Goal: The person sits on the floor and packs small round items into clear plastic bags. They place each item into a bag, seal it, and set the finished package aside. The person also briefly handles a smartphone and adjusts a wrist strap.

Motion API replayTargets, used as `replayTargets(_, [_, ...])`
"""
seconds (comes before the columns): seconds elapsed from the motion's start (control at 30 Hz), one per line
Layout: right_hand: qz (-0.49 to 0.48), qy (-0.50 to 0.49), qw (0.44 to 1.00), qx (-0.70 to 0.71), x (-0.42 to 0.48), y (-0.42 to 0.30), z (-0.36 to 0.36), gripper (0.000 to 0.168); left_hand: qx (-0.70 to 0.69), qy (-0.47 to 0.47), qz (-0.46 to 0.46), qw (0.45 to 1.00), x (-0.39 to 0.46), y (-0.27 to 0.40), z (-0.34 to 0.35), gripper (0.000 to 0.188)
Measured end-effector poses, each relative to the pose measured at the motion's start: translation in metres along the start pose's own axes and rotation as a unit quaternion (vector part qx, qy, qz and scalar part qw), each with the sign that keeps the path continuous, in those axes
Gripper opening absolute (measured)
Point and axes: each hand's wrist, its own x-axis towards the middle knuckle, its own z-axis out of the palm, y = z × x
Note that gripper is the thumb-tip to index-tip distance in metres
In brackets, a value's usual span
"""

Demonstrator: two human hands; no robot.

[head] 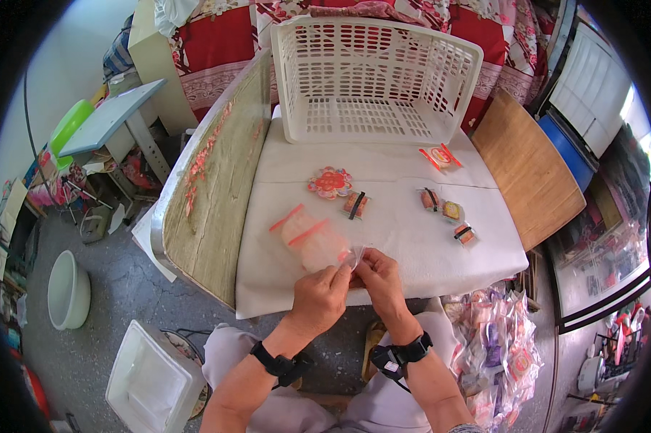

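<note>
My left hand (320,295) and my right hand (379,279) meet over the front edge of the white-covered table (390,260). Between them, their fingertips pinch the edge of a clear plastic bag (356,256). Just beyond my left hand lie two pale wrapped packets with red strips (317,244), blurred; whether they are inside the clear bag I cannot tell. A small wrapped snack with a black band (356,205) lies farther back, beside a flower-shaped red card (331,183) that bears writing. To the right are several more small wrapped snacks (451,211).
A white plastic crate (379,81) lies on its side at the table's back, near a red-ended packet (441,157). Wooden boards (212,178) flank the table. Filled clear bags (498,346) hang or stand at right; a white foam box (155,379) is at lower left.
</note>
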Motion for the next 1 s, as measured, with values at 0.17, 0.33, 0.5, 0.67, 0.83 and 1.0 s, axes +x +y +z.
replayTargets(0.17, [-0.025, 0.015, 1.0, -0.001, -0.001, -0.001, -0.014, 0.03, -0.055, -0.092, 0.007, 0.994, -0.002, 0.001, -0.011, 0.05])
replayTargets(0.33, [-0.006, 0.086, 0.996, 0.001, -0.017, -0.023, -0.022, 0.028, 0.023, -0.132, 0.046, 0.99, -0.008, -0.024, -0.016, 0.055])
replayTargets(0.5, [0.066, 0.077, 0.992, -0.078, -0.032, -0.037, -0.03, 0.046, 0.036, -0.106, 0.056, 0.992, -0.005, -0.025, -0.012, 0.035])
replayTargets(0.67, [0.102, 0.043, 0.994, 0.022, -0.045, -0.037, -0.026, 0.062, -0.002, -0.075, 0.109, 0.991, 0.002, 0.0, -0.016, 0.033])
replayTargets(0.83, [0.103, 0.003, 0.933, 0.345, -0.071, -0.019, -0.017, 0.034, -0.052, -0.128, 0.19, 0.972, -0.009, 0.035, -0.008, 0.033])
replayTargets(1.0, [0.079, 0.052, 0.939, 0.33, -0.102, -0.011, -0.039, 0.037, -0.058, -0.171, 0.264, 0.948, -0.025, 0.066, -0.007, 0.032])
